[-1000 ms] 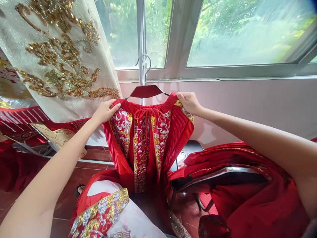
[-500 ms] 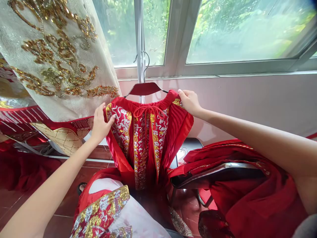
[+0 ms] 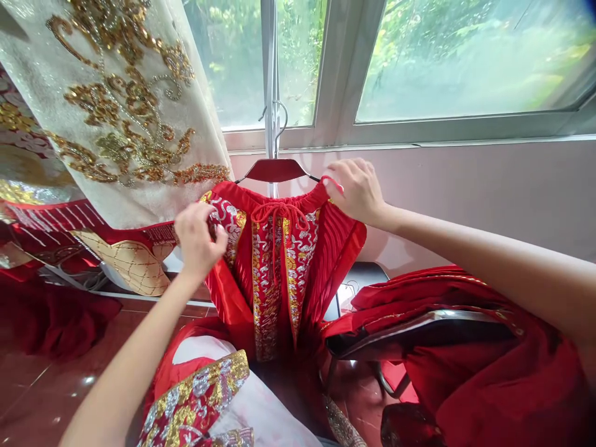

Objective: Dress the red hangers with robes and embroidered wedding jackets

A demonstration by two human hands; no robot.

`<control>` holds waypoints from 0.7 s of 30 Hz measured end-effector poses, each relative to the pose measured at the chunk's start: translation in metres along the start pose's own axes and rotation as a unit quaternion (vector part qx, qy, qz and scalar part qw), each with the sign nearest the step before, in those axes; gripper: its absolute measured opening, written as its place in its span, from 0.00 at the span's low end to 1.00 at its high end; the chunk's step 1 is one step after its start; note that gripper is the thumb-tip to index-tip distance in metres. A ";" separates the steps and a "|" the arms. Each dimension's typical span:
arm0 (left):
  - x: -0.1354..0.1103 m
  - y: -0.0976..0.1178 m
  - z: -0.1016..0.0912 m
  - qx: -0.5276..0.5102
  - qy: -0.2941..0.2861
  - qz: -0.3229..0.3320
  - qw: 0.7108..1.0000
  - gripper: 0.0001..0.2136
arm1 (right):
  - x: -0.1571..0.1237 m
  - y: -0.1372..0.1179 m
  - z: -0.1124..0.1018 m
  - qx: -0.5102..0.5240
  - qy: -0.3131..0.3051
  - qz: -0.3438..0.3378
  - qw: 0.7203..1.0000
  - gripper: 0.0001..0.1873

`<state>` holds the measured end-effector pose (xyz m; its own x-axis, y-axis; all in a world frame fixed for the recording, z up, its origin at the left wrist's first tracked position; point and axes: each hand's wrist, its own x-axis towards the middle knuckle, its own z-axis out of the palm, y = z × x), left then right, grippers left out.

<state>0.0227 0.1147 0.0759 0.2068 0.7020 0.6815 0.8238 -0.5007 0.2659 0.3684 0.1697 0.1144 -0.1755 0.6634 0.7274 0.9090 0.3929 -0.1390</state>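
Observation:
A red skirt (image 3: 274, 261) with gold and silver embroidered panels hangs from a red hanger (image 3: 275, 169) on a metal hook in front of the window. My left hand (image 3: 198, 239) has its fingers curled on the skirt's left side, a little below the waistband. At the waistband's right corner, my right hand (image 3: 354, 189) pinches a thin red loop. A red drawstring bow sits at the middle of the waistband.
A cream garment (image 3: 116, 105) with gold beadwork hangs at the left. More red fabric (image 3: 465, 347) is draped over a black chair (image 3: 419, 329) at the right. Red and white embroidered cloth (image 3: 205, 397) lies below. The floor is dark red tile.
My left hand slid down from the waistband's left corner onto the skirt's side. My right hand shifted from gripping the right corner to pinching a thin red loop there.

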 end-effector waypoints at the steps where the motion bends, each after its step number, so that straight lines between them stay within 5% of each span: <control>1: -0.005 0.020 0.012 -0.031 0.007 -0.010 0.999 0.18 | -0.005 -0.008 -0.002 -0.031 -0.007 -0.078 0.996 0.15; 5: -0.016 0.082 0.074 -0.205 -0.042 -0.071 0.975 0.13 | -0.029 -0.043 0.001 -0.096 -0.123 -0.388 0.908 0.16; 8: -0.008 0.097 0.114 -0.269 0.018 -0.124 0.955 0.18 | -0.042 -0.056 0.010 -0.113 -0.119 -0.506 0.847 0.19; 12: 0.009 0.089 0.141 -0.319 0.060 -0.203 0.924 0.16 | -0.043 -0.048 0.020 -0.123 -0.118 -0.481 0.860 0.21; 17: 0.019 0.073 0.153 -0.429 -0.027 -0.220 0.876 0.11 | -0.040 -0.041 0.023 -0.127 -0.184 -0.437 0.871 0.18; 21: 0.010 0.068 0.150 -0.476 -0.061 -0.194 0.856 0.11 | -0.044 -0.051 0.021 -0.106 -0.215 -0.313 0.919 0.12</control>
<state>0.1603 0.1641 -0.0015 0.1162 0.9275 0.3553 0.0516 -0.3629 0.9304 0.3216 0.1334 0.0753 -0.7809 0.5577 0.2814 0.6243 0.6809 0.3829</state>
